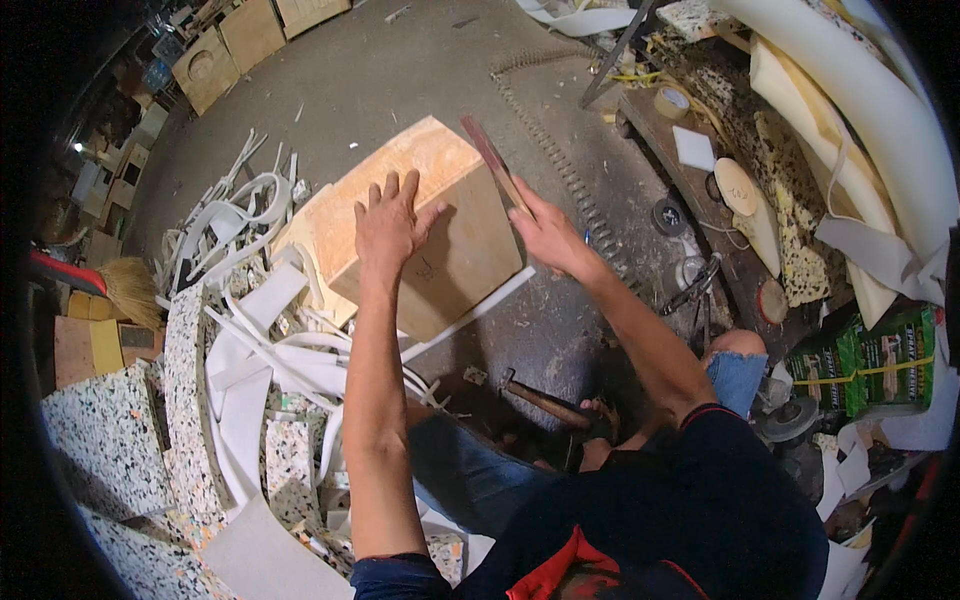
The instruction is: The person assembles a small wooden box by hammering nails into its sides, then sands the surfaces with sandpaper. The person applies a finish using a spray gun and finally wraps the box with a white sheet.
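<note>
I see both hands on a wooden box [425, 235] that sits on the grey floor [400, 70], just above centre

My left hand [388, 222] lies flat on the box top with fingers spread and released, gripping nothing; my right hand [545, 235], at about 3 o'clock from it, is clenched around a reddish flat stick [494, 163] whose free end slants up toward 11 o'clock along the box's right edge. White foam strips [250, 215] pile up at 9 o'clock of the box, and speckled foam slabs [100, 430] lie further out toward 7 o'clock. A hammer [545, 400] rests on the floor at 5 o'clock of the box, near my knee. A roll of tape [671, 101] sits at 2 o'clock and a straw broom [130, 285] at 9 o'clock, by the picture's rim
</note>
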A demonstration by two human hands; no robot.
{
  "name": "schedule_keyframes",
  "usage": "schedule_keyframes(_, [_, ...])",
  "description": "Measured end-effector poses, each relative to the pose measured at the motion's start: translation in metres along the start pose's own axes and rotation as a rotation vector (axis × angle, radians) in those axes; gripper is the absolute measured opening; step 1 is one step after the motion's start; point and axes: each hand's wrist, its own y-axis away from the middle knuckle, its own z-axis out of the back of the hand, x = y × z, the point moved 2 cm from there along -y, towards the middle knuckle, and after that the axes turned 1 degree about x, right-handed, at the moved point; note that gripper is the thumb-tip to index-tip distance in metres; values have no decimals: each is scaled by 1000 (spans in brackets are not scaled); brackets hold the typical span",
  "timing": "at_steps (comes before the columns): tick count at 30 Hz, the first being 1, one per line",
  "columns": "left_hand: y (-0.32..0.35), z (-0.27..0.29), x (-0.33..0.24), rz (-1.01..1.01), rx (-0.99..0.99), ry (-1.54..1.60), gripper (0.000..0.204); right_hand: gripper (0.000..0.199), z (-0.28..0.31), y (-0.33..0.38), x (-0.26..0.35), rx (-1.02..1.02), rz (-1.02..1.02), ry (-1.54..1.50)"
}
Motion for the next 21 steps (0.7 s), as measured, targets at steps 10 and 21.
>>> schedule_keyframes(10, [9, -2, -6, -16, -66, 21, 75, 57, 43, -27, 37, 102, 202, 269])
schedule_keyframes(21, [4, 3, -1, 31, 25, 41, 82, 59, 73, 98, 14, -60, 205, 438])
